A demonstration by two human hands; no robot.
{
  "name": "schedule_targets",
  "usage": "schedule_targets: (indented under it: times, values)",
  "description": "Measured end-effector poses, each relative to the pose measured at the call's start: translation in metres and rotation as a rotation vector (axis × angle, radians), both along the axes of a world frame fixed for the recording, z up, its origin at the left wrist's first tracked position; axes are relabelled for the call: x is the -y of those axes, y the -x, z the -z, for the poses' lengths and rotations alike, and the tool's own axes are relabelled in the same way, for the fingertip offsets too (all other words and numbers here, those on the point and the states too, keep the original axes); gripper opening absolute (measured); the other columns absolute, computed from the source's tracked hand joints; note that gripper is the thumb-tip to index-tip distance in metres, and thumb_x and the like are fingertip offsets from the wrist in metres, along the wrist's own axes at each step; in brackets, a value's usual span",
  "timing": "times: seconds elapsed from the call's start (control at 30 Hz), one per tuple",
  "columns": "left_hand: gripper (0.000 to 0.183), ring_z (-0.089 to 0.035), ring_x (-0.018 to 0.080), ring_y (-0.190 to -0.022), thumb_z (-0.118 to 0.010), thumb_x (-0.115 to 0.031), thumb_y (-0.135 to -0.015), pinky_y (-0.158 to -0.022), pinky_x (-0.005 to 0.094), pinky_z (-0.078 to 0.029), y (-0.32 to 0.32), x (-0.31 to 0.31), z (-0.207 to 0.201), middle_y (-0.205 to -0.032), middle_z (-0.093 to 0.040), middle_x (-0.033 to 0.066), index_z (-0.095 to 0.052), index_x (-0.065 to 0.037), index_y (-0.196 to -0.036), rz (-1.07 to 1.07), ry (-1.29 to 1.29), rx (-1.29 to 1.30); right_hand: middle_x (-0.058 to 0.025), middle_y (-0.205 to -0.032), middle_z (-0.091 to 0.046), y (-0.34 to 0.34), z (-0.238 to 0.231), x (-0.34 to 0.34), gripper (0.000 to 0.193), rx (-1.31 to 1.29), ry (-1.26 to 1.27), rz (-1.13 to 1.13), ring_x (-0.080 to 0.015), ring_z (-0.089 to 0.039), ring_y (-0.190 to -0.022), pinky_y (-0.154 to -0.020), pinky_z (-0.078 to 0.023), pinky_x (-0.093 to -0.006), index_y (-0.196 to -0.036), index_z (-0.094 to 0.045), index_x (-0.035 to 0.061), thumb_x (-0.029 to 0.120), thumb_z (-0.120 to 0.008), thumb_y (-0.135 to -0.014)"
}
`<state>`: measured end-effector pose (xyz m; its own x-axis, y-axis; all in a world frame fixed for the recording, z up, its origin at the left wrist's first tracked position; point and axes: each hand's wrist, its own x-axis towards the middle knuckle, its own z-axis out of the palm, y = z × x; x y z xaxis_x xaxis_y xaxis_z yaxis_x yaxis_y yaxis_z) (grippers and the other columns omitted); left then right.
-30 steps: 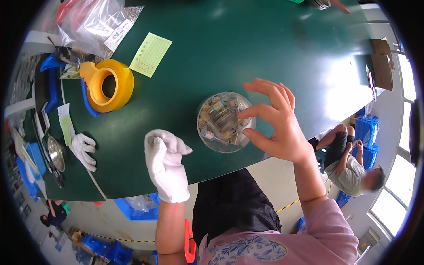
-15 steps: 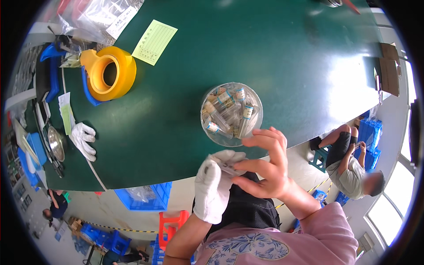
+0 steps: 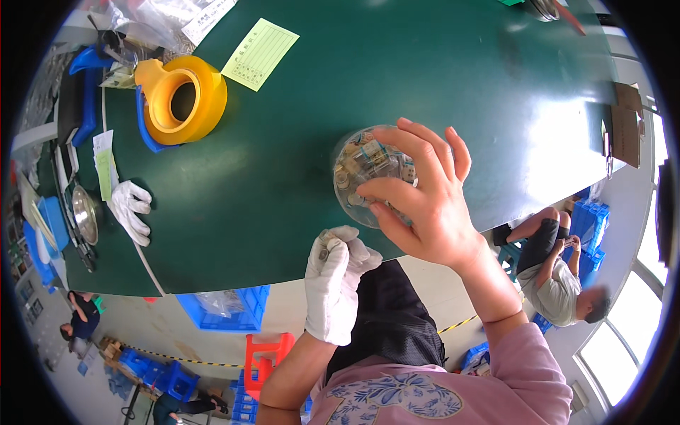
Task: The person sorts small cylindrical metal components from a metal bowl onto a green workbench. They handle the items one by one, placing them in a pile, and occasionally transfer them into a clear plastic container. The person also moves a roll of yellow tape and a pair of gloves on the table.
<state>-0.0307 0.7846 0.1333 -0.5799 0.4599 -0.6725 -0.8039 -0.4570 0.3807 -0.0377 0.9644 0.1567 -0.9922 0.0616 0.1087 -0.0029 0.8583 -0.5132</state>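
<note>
A round clear tub [image 3: 343, 197] sits on the green table near its front edge. Inside it lie several small clear tubes with pale, blue-edged labels [image 3: 373, 150]. My bare right hand [image 3: 425, 195] is over the tub, its fingers spread and curved above the tubes, partly hiding them. I see nothing held between those fingers. My left hand [image 3: 334, 283], in a white glove, is closed in front of the table edge. A small greyish thing [image 3: 324, 253] shows at its fingertips, too small and covered to name.
On the left lie a yellow tape roll in its dispenser [image 3: 170, 131], a white glove [image 3: 130, 212] and a metal dish [image 3: 86, 215]. A pale green paper form [image 3: 260, 54] lies farther back. A blue crate [image 3: 244, 309] and red stool [image 3: 265, 361] stand below. A seated person [image 3: 559, 276] is at right.
My right hand has left my gloved hand and moved forward over the tub. The left hand has shifted slightly left and curled more tightly. The view has moved a little.
</note>
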Motion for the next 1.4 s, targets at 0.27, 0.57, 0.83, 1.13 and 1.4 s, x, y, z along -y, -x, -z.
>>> schedule_targets:
  times: [0.27,0.57,0.83,1.13,1.4]
  values:
    - [0.020,-0.063,0.0187,-0.083,-0.050,-0.020,-0.100,-0.083,0.0354,-0.053,0.000,0.002,0.001,-0.087,-0.060,0.0056,-0.056,-0.004,-0.111,0.019,0.000,-0.005,-0.0111,-0.129,-0.054,0.003,0.001,-0.003,0.020,-0.004,-0.052,-0.043,-0.0335,-0.044,-0.128,-0.109,-0.015,-0.0554,-0.085,-0.071,0.0181,0.009,-0.066,-0.067]
    - [0.021,-0.063,0.0198,-0.081,-0.052,-0.020,-0.098,-0.080,0.0362,-0.053,-0.001,0.001,0.003,-0.085,-0.060,0.0052,-0.057,-0.003,-0.110,0.011,0.037,0.015,-0.0081,-0.125,-0.057,0.001,0.000,-0.008,0.019,-0.026,-0.059,-0.021,-0.0314,-0.049,-0.123,-0.109,-0.017,-0.0534,-0.081,-0.069,0.0192,0.023,-0.077,-0.064]
    - [0.021,-0.063,0.0187,-0.083,-0.050,-0.020,-0.100,-0.084,0.0352,-0.052,0.002,0.003,0.003,-0.086,-0.060,0.0059,-0.056,-0.003,-0.110,0.031,0.014,0.002,0.0041,-0.094,-0.066,-0.005,0.010,-0.008,0.025,-0.174,-0.097,0.008,-0.0167,-0.061,-0.100,-0.107,-0.021,-0.0530,-0.077,-0.064,0.0170,0.021,-0.081,-0.060]
    - [0.021,-0.063,0.0184,-0.084,-0.051,-0.021,-0.099,-0.085,0.0361,-0.052,0.006,0.005,0.000,-0.087,-0.060,0.0057,-0.056,-0.003,-0.110,0.041,0.001,-0.019,-0.0014,-0.092,-0.069,-0.018,-0.001,-0.006,0.037,-0.088,0.098,0.143,-0.0186,-0.063,-0.078,-0.084,-0.041,-0.0374,-0.094,-0.064,0.0094,0.003,-0.075,-0.059]
    - [0.025,-0.059,0.0203,-0.083,-0.054,-0.024,-0.097,-0.080,0.0359,-0.050,0.009,0.001,-0.004,-0.084,-0.055,0.0050,-0.056,-0.003,-0.111,0.074,0.050,-0.045,-0.0054,-0.095,-0.068,-0.021,-0.003,-0.014,0.048,0.043,0.344,0.149,-0.0219,-0.063,-0.080,-0.079,-0.043,-0.0352,-0.110,-0.063,0.0060,-0.002,-0.073,-0.064]
